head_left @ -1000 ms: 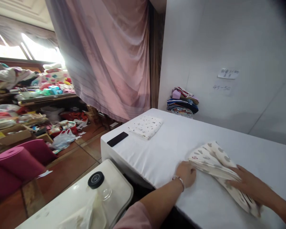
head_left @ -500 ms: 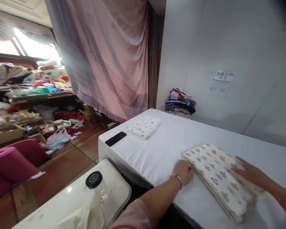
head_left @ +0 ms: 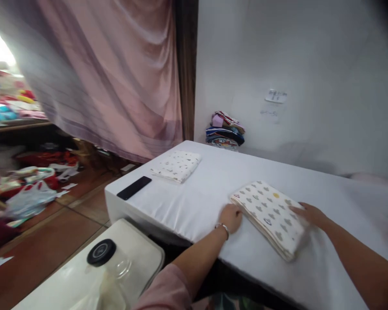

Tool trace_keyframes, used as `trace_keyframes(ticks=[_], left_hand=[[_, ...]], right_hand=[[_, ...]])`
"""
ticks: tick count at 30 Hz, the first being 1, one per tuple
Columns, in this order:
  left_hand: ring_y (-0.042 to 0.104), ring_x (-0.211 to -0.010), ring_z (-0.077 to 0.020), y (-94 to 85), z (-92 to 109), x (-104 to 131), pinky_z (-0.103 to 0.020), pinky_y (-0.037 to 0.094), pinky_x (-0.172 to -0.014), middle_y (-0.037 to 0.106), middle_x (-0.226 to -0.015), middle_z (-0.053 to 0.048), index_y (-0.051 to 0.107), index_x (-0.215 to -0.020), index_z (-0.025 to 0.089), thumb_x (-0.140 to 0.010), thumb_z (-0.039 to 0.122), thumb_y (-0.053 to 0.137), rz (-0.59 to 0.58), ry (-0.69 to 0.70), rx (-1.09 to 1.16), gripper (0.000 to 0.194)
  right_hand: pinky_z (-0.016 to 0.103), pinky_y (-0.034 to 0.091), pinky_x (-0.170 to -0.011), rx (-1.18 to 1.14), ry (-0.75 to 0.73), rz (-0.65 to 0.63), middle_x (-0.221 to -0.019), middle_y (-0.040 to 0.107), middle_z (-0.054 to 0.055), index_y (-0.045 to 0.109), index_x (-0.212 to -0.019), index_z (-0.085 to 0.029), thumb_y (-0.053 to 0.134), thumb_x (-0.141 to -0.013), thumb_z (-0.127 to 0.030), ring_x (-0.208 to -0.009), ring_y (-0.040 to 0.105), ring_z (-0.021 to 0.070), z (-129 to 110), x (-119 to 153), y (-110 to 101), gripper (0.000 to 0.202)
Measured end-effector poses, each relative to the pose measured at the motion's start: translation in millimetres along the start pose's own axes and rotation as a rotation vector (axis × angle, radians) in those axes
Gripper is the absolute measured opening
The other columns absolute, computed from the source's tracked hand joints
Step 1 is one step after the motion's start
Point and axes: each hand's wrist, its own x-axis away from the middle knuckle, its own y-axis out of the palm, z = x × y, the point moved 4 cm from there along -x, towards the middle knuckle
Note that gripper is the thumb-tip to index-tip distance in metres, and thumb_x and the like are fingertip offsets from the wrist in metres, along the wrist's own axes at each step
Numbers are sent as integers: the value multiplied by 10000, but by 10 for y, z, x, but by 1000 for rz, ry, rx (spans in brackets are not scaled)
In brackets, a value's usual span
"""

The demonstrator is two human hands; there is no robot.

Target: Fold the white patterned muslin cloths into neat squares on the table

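A folded white cloth (head_left: 267, 215) printed with grey mouse-head shapes and one yellow spot lies on the white-covered table (head_left: 210, 189). At its left corner, my left hand (head_left: 231, 218), with a bracelet at the wrist, is closed on the edge; the fingertips are partly hidden. My right hand (head_left: 310, 216) rests on the cloth's right side, fingers stretched over the edge and slightly blurred. Farther left on the table lies a second folded cloth (head_left: 177, 165), white with small dark prints, touched by neither hand.
A black phone (head_left: 134, 188) lies at the table's left edge. In front stands a white-topped surface (head_left: 67, 280) bearing a clear jar with a black lid (head_left: 101, 252). Folded clothes (head_left: 225, 131) are stacked by the wall. A pink curtain (head_left: 126, 77) hangs behind; bags and clutter cover the floor left.
My view has turned right, so everything sits farther left. The patterned cloth looks shorter and neater at its near right end. My right hand stays on its right side, my left at its corner.
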Motion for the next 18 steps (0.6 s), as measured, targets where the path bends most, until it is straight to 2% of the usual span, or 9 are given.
trace_keyframes(ticks=[3,5,8,11,13,16,18], left_hand=[[530,-889,-180,-3,-2,-22,-308,397,-863,653,-873,-37,653,-806,185,-765,156,468,0,15,16,192],[526,-892,-183,-3,-4,-33,-307,398,-859,648,-870,-37,651,-811,186,-762,155,477,-2,22,16,184],[522,-888,-179,-12,0,-37,-300,397,-854,641,-868,-37,647,-816,188,-768,157,482,1,36,23,175],[521,-877,-172,-27,7,-40,-291,396,-845,637,-863,-34,642,-814,188,-776,159,481,13,31,29,168],[521,-862,-171,-30,12,-45,-289,398,-829,635,-842,-33,638,-799,187,-784,165,476,18,26,24,165],[518,-837,-171,-20,19,-52,-288,397,-807,630,-811,-32,632,-780,187,-792,177,471,24,36,16,162],[516,-840,-171,-8,19,-52,-287,393,-808,631,-819,-31,631,-795,186,-793,181,474,31,48,20,157]], right_hand=[[315,466,-799,-28,94,-117,-1053,652,128,635,-1064,-129,524,-698,-555,-953,615,270,29,146,-63,572],[316,443,-839,16,105,-118,-1085,636,135,617,-1097,-103,493,-739,-534,-996,590,272,4,236,-106,574],[397,409,-887,161,114,-51,-1154,586,181,570,-1162,-72,450,-783,-525,-1068,534,315,-104,334,-150,603],[450,352,-945,262,-1,96,-1222,537,174,535,-1209,-112,471,-800,-413,-1148,465,318,-395,431,-180,512],[406,336,-978,167,-126,127,-1233,539,127,543,-1194,-151,458,-816,-357,-1160,460,264,-671,561,-151,440],[329,412,-908,-123,-229,30,-1223,557,60,549,-1173,-204,397,-851,-425,-1104,510,200,-1071,877,-50,419],[323,416,-902,-180,-339,-41,-1234,548,51,541,-1181,-214,406,-850,-447,-1116,499,200,-1307,1119,8,427]])
